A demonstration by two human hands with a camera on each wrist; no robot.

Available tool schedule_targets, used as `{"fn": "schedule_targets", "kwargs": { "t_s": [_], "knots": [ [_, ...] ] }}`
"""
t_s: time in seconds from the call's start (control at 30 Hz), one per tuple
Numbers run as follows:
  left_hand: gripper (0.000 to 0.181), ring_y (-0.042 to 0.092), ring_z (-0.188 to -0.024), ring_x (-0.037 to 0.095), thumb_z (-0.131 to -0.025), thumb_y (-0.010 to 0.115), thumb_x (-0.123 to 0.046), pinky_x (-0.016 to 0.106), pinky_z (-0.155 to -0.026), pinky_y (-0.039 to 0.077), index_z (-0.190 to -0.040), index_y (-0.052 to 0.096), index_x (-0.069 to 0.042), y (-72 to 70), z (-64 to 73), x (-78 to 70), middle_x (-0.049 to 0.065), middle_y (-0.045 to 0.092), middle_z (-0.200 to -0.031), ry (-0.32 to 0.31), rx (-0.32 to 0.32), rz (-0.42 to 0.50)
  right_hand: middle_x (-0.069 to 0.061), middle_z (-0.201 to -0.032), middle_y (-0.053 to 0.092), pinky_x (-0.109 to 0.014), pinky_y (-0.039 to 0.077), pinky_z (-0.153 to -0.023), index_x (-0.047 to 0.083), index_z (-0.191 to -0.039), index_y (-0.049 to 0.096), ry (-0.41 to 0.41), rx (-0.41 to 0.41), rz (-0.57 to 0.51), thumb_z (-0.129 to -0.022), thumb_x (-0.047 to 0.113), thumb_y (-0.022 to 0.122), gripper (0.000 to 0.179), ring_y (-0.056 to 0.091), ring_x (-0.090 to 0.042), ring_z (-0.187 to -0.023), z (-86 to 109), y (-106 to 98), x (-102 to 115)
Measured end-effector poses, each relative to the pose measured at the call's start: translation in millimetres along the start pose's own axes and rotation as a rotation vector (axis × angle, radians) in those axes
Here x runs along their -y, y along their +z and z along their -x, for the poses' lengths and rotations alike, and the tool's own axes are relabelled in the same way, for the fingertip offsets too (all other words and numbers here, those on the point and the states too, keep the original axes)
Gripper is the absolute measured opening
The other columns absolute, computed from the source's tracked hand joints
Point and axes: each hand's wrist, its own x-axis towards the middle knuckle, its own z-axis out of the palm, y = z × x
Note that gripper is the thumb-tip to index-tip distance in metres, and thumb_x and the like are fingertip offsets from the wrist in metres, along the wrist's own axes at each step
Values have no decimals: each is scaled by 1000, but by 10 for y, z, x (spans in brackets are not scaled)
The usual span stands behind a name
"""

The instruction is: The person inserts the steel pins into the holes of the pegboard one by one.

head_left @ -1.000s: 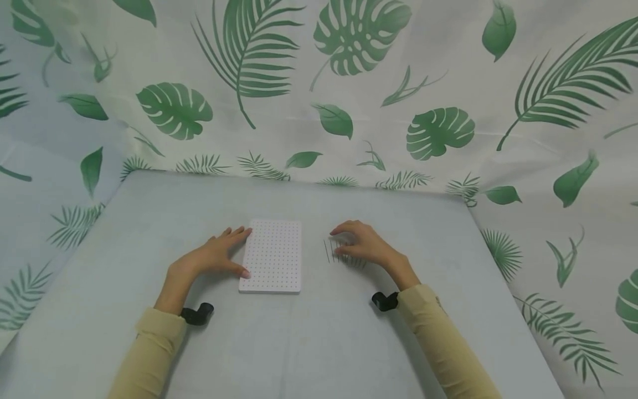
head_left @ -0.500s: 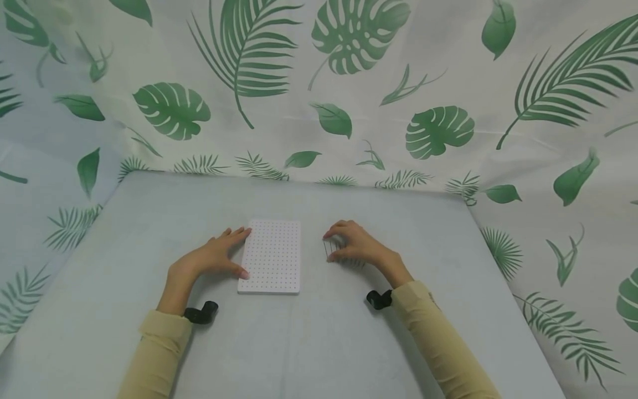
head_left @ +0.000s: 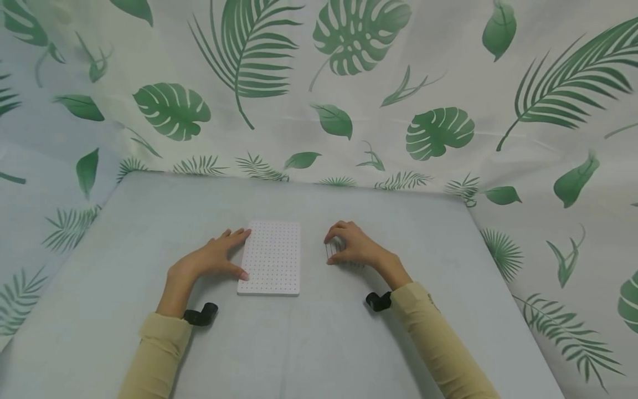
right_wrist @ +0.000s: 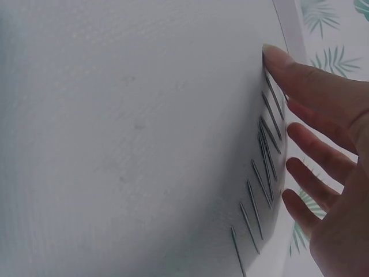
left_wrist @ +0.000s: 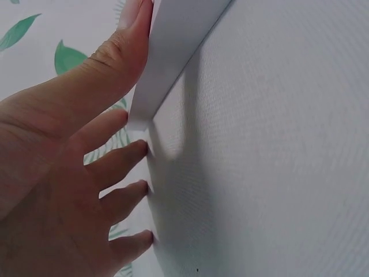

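A white pegboard (head_left: 271, 257) with rows of small holes lies flat at the middle of the table. At its left side rests my left hand (head_left: 206, 260), thumb and index finger spread along the edge; in the left wrist view the thumb (left_wrist: 109, 57) touches the board's side (left_wrist: 173, 52). To the right of the board, several thin metal pins (right_wrist: 253, 210) lie in a row, partly under my right hand (head_left: 356, 244). Its thumb and index finger hold the leftmost pin (head_left: 326, 252) by its two ends, low at the table surface.
A pale cloth covers the table (head_left: 319, 343). Behind it and at the sides hangs a leaf-patterned curtain (head_left: 279, 133). A black camera mount (head_left: 201, 315) sits at the left wrist, another camera mount (head_left: 379, 301) at the right.
My right hand has moved slightly left, and its thumb and index finger have come onto the ends of the leftmost pin. My left hand stays at the board's edge.
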Motion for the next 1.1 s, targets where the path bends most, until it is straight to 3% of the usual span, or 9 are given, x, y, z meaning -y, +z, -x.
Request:
{"fn": "schedule_targets", "kwargs": {
  "t_s": [0.4,0.73,0.9,1.1],
  "knots": [
    [110,7,-156,51,-76,90,-33,70,-124,3,-162,28,-6,34,9,-15,22,20,-169,-7,-8,22,-16,-123,68,-53,45,-108,5,-111,70,-1,-68,1,-74,15,91,44,58,-37,-120,5,84,60],
    [109,6,-156,51,-76,90,-31,69,-124,2,-162,27,-5,1,21,-15,23,19,-169,-14,-14,29,-10,-115,71,-49,50,-100,6,-115,67,72,-99,-55,-80,10,87,40,61,-30,-113,-40,96,125],
    [109,7,-156,52,-76,90,-31,70,-124,3,-162,28,-5,14,25,-12,23,20,-169,-5,-17,13,-7,-104,76,-37,55,-83,5,-118,63,59,-109,-136,-85,6,82,38,68,-26,-101,-25,115,152],
    [109,7,-156,51,-77,89,-33,69,-124,4,-162,27,-6,-18,32,-28,22,20,-169,-5,-10,5,-5,-93,76,-25,53,-62,5,-114,65,40,-147,-148,-87,2,78,31,67,-18,-81,-59,122,170]
  ]
}}
